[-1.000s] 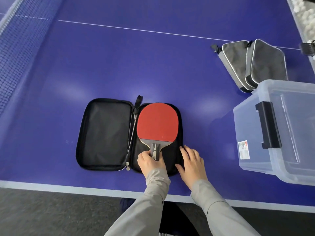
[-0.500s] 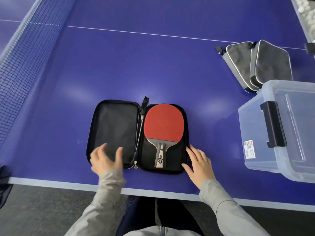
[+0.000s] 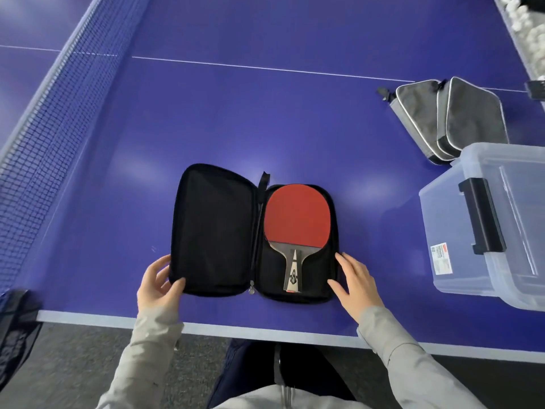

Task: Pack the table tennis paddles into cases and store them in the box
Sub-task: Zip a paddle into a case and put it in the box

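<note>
The left hand (image 3: 159,283) pinches the near-left corner of the open black case (image 3: 216,231), thumb on the lining and fingers curled under the rim, while the right hand (image 3: 355,283) lies open and flat, fingertips touching the case's near-right edge and holding nothing. 1 second ago the left hand was closed on the handle of the paddle (image 3: 296,228), seating it; half a second ago it had let go and was crossing to the empty half, and now it has the flap's corner in its grip. I take that to mean the placing is finished and the closing step is starting: the left half should fold over the right, then the zipper pull (image 3: 251,289) at the near end of the spine can be run round. The paddle rests red face up in the right half, handle toward the near table edge, just beside the right fingertips and separated from the left hand by the whole empty half. The clear box (image 3: 442,231) stands at the right edge of the table (image 3: 206,113), well apart from the case, with 2 grey cases (image 3: 451,119) leaning just behind it, so storage is not yet begun for this one.
</note>
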{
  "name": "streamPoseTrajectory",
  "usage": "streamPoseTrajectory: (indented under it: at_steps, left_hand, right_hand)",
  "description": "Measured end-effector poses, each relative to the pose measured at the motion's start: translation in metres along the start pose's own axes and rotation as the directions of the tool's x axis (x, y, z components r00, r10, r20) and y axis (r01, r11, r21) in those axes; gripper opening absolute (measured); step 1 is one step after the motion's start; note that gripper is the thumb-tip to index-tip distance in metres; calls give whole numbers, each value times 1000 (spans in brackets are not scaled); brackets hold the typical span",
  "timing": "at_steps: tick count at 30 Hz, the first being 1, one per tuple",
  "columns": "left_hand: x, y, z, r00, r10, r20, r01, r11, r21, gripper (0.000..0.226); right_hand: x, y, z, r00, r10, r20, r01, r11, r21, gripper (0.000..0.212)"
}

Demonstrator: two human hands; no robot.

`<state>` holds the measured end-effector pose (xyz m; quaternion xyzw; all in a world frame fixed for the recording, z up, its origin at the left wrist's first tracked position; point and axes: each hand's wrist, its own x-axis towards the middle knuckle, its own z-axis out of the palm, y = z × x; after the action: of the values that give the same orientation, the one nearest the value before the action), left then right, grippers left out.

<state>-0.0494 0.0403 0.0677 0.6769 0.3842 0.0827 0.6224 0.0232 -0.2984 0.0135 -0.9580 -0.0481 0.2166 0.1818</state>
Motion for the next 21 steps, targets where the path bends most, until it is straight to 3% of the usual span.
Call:
streamPoseTrajectory:
  at_steps: [3,5,10,13,15,18,21]
  left_hand:
    - [-33,30,21,972,181,150,-188,982,33,50]
    - [-54,40,48,912,299,280,-337,937,97,51]
    - [-88,32,114,702,457,547,-655,716,243,49]
    - [-90,24,137,665,449,596,-689,676,260,51]
    - [-87,22,142,680,396,617,-651,713,260,52]
    - [-59,13,137,822,338,459,-511,794,329,50]
    - [-9,3,127,957,60,285,-194,861,470,58]
  right_hand:
    - [-2,-21,-18,979,23,-202,37,956,292,50]
    - [-1,-44,-34,953,34,-300,104,896,432,41]
    - [11,-91,-65,951,149,-271,105,670,735,16]
    - [19,-92,-65,938,249,-241,-6,706,708,28]
    - [25,-84,-60,929,298,-221,-75,734,675,34]
    - [34,-65,-53,916,372,-148,-175,705,688,29]
    - [43,-52,-43,905,419,-66,-267,684,679,26]
